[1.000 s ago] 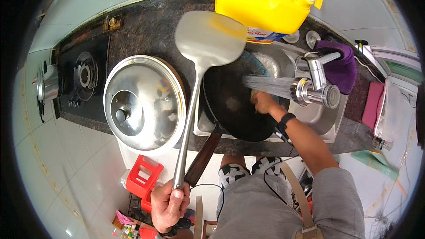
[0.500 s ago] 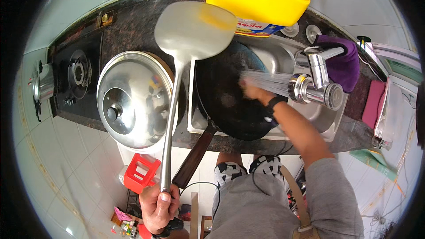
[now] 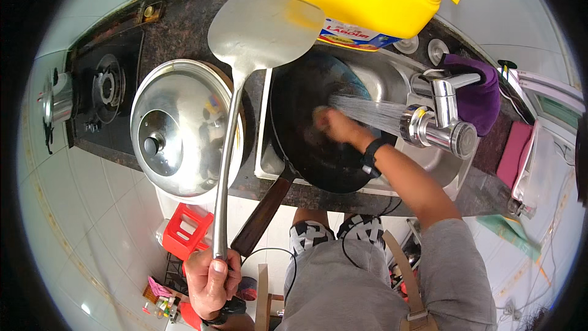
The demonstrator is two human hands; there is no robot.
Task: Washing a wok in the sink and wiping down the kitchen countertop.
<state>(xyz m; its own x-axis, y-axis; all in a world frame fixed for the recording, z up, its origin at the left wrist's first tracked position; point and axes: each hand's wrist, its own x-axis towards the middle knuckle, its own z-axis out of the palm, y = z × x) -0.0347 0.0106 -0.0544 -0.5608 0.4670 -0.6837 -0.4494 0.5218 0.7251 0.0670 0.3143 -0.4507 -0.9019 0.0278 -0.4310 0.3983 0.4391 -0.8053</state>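
My left hand (image 3: 211, 285) is closed around the handle end of a metal wok spatula (image 3: 263, 30), its broad blade raised toward the far side. Over the sink lies a dark wok (image 3: 312, 156), its brown wooden handle (image 3: 263, 214) pointing toward my left hand; whether the hand touches it I cannot tell. Inside the wok, my right hand (image 3: 340, 127) is bent in at the fingers, which are partly blurred; anything in them is hidden. Beside it, water sprays from a chrome faucet (image 3: 438, 119) into the wok.
A domed steel lid (image 3: 190, 141) rests left of the sink (image 3: 450, 175), near a gas stove (image 3: 109, 89). Behind stands a large yellow pump bottle (image 3: 367, 0). A purple cloth (image 3: 484, 98) hangs by the faucet. Below the counter is a red plastic stool (image 3: 187, 233).
My right hand has moved left and slightly nearer inside the wok, out of the thickest spray. My left hand still holds the spatula; the whole view has shifted a little.
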